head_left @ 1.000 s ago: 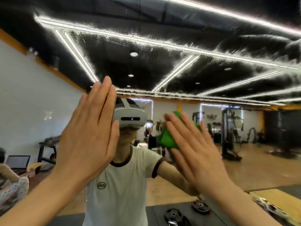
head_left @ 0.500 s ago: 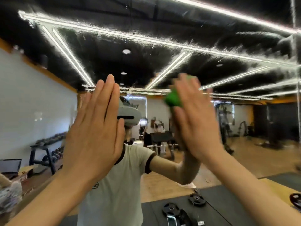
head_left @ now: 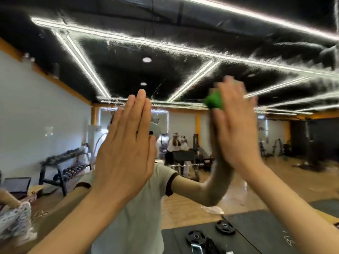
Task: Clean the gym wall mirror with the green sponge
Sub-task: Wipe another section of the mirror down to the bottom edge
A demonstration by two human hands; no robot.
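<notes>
The wall mirror (head_left: pixel 55 110) fills the view and reflects the gym and me. My left hand (head_left: pixel 126 149) lies flat against the glass, fingers straight and together, pointing up. My right hand (head_left: pixel 236 129) is raised higher, to the right, and is blurred by motion. Its straight fingers press the green sponge (head_left: pixel 213 100) onto the mirror. Only the sponge's left part shows past the hand; the remainder is hidden behind the palm. Streaky smears catch the reflected ceiling lights across the upper glass.
Reflected in the mirror are a dumbbell rack (head_left: pixel 64 165) at the left, weight plates (head_left: pixel 224 227) on a black mat at the bottom, benches and machines further back, and people in the distance. A seated person's patterned sleeve (head_left: pixel 12 220) shows at the lower left.
My right hand has swept the sponge up the mirror from chest height to above head height. My left hand has stayed flat on the glass.
</notes>
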